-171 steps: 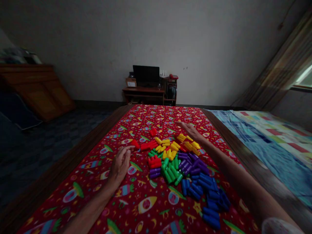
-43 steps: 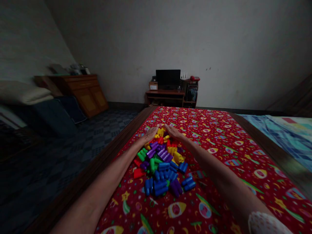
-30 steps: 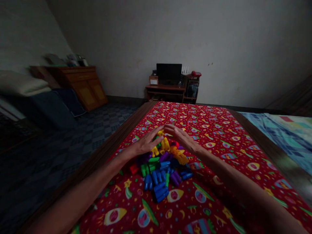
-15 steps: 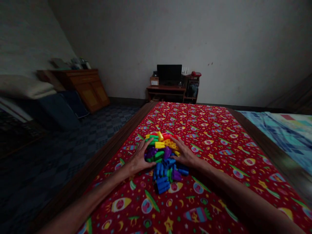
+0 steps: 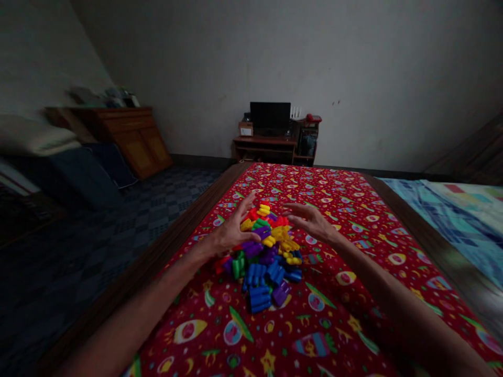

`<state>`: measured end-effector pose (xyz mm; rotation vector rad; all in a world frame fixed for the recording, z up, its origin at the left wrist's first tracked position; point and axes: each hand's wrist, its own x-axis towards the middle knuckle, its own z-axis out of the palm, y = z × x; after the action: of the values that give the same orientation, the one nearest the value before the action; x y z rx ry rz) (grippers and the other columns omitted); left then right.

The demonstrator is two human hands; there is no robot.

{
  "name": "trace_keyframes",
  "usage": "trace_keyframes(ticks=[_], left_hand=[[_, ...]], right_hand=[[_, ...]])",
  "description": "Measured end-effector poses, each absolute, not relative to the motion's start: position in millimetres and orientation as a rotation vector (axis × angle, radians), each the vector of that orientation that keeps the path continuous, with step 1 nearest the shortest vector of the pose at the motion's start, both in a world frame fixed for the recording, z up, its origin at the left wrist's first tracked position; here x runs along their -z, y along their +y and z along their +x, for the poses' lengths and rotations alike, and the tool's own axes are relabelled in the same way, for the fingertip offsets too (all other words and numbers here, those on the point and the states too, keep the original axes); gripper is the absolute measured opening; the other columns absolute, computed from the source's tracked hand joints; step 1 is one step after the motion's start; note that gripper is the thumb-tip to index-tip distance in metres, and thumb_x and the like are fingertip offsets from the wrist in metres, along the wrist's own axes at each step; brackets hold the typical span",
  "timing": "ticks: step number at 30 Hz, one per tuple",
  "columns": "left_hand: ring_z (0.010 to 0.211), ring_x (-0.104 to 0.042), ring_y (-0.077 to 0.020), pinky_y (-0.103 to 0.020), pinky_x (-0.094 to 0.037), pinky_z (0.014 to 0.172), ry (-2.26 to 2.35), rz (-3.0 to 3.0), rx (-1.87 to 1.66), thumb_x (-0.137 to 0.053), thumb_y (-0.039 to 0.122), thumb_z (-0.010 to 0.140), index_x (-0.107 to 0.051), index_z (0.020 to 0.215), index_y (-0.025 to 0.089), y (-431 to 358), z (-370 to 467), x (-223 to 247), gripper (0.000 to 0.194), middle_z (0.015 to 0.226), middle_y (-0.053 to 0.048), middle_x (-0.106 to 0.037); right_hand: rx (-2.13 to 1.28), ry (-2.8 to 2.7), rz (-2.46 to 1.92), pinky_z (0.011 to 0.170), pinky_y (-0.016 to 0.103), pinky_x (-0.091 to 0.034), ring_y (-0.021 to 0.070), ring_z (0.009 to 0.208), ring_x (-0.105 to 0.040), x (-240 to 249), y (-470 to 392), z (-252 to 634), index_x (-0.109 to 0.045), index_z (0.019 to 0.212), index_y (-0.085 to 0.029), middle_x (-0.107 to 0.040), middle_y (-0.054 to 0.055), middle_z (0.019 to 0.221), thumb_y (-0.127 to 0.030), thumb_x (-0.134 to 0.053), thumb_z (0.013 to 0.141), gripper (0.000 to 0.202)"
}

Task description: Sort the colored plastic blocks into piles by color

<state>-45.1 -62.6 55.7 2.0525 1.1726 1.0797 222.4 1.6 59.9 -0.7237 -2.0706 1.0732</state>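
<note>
A loose pile of plastic pieces lies on a red patterned cloth [image 5: 275, 335]. Blue pieces [image 5: 260, 299] and a purple piece [image 5: 281, 294] are at its near side. Yellow pieces [image 5: 290, 245] show at the right, a green piece [image 5: 238, 265] at the left, red and yellow ones at the far side. My left hand [image 5: 231, 229] is over the pile's left side, thumb and fingers spread, holding nothing. At the upper right edge of the pile, my right hand [image 5: 312, 221] is raised with its fingers apart and nothing in it.
The cloth covers a long surface with dark wooden edges [image 5: 176, 235]. Beyond it stand a desk [image 5: 265, 140] with a monitor [image 5: 270, 115]. A wooden cabinet [image 5: 135, 139] is at the left, and a blue patterned sheet [image 5: 424, 209] lies at the right.
Both hands have moved away from me and lifted off the pieces. My right hand has also shifted right. The pile has spread, with more red, yellow and purple pieces showing.
</note>
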Motion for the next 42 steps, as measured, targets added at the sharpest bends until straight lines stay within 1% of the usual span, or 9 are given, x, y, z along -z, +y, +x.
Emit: trace_keyframes(ticks=[6, 14, 19, 25, 29, 31, 34, 38, 42], left_hand=[[0.145, -0.023, -0.0313, -0.05, -0.016, 0.118, 1.714, 1.819, -0.917, -0.023, 0.07, 0.089, -0.036, 0.144, 0.012, -16.8, -67.9, -18.7, 0.082, 0.154, -0.017, -0.034], [0.132, -0.046, -0.0274, -0.042, -0.037, 0.11, 1.292, 1.992, -0.849, -0.038, 0.059, 0.091, -0.045, 0.14, 0.018, -33.5, -16.2, -34.1, 0.064, 0.146, -0.01, -0.048], [0.138, -0.038, -0.0259, -0.041, -0.032, 0.114, 1.163, 2.259, -0.72, -0.043, 0.057, 0.091, -0.036, 0.147, 0.02, -66.7, -20.4, -51.3, 0.067, 0.152, -0.009, -0.039], [0.141, -0.034, -0.0273, -0.047, -0.028, 0.115, 1.272, 2.481, -0.561, -0.039, 0.055, 0.094, -0.043, 0.144, 0.024, -112.8, -55.1, -48.8, 0.059, 0.149, -0.007, -0.044], [0.144, -0.024, -0.0359, -0.056, -0.027, 0.114, 1.644, 2.433, -0.581, -0.046, 0.069, 0.085, -0.025, 0.152, 0.026, -150.5, -87.6, -20.1, 0.082, 0.156, -0.011, -0.03], [0.143, -0.023, -0.0384, -0.054, -0.032, 0.111, 1.675, 2.39, -0.559, -0.059, 0.073, 0.073, -0.006, 0.154, 0.027, -166.3, -92.7, 1.2, 0.107, 0.16, -0.014, -0.018], [0.143, -0.014, -0.0464, -0.063, -0.029, 0.109, 1.668, 2.395, -0.525, -0.078, 0.073, 0.047, -0.003, 0.154, 0.032, -174.9, -77.8, 23.7, 0.136, 0.161, -0.015, -0.011], [0.145, -0.011, -0.0441, -0.063, -0.025, 0.111, 1.689, 2.418, -0.7, -0.079, 0.066, 0.055, -0.005, 0.154, 0.031, -151.4, -34.4, 22.0, 0.128, 0.161, -0.015, -0.01], [0.145, -0.01, -0.0419, -0.06, -0.02, 0.114, 1.509, 2.503, -0.792, -0.074, 0.068, 0.06, -0.016, 0.153, 0.027, -109.7, 12.0, 6.2, 0.118, 0.16, -0.017, -0.011]], right_hand=[[-0.857, -2.043, -1.036, 0.091, 0.044, -0.052, 0.0282, 0.1, -0.067, -25.8, 35.5, 197.9, -0.071, 0.11, -0.02, -0.073, 0.009, 0.105, -0.055, -0.054, 0.086, 0.045], [-0.962, -2.107, -0.779, 0.093, 0.042, -0.051, 0.0272, 0.106, -0.065, -38.0, -5.7, 213.7, -0.068, 0.118, -0.021, -0.071, 0.008, 0.114, -0.06, -0.04, 0.092, 0.055], [-0.81, -2.198, -0.914, 0.088, 0.044, -0.053, 0.0293, 0.105, -0.066, -40.7, -27.2, 253.0, -0.067, 0.122, -0.021, -0.07, 0.01, 0.116, -0.05, -0.045, 0.093, 0.046], [-0.768, -2.431, -0.563, 0.108, 0.045, -0.039, 0.0274, 0.131, -0.049, -33.7, -50.6, 249.5, -0.067, 0.121, -0.023, -0.059, 0.009, 0.134, -0.046, -0.051, 0.091, 0.041], [-0.786, -2.166, -0.774, 0.093, 0.041, -0.051, 0.0274, 0.105, -0.066, -40.2, -38.3, 262.8, -0.074, 0.104, -0.021, -0.072, 0.009, 0.111, -0.048, -0.048, 0.092, 0.04], [-0.753, -2.009, -0.94, 0.081, 0.039, -0.054, 0.0283, 0.091, -0.07, -39.1, -25.3, 276.2, -0.076, 0.099, -0.018, -0.076, 0.008, 0.098, -0.052, -0.05, 0.089, 0.044], [-0.749, -1.885, -1.072, 0.066, 0.032, -0.054, 0.0256, 0.075, -0.069, -28.2, -7.6, 295.8, -0.076, 0.085, -0.015, -0.075, 0.006, 0.08, -0.058, -0.052, 0.084, 0.049], [-0.891, -1.65, -1.192, 0.05, 0.027, -0.048, 0.0192, 0.056, -0.064, -6.7, 6.3, 315.7, -0.069, 0.073, -0.014, -0.071, 0.006, 0.066, -0.065, -0.051, 0.081, 0.054], [-0.961, -1.382, -1.181, 0.052, 0.028, -0.05, 0.0209, 0.058, -0.067, 4.5, 14.8, 330.7, -0.067, 0.08, -0.015, -0.072, 0.008, 0.068, -0.067, -0.059, 0.074, 0.053]])
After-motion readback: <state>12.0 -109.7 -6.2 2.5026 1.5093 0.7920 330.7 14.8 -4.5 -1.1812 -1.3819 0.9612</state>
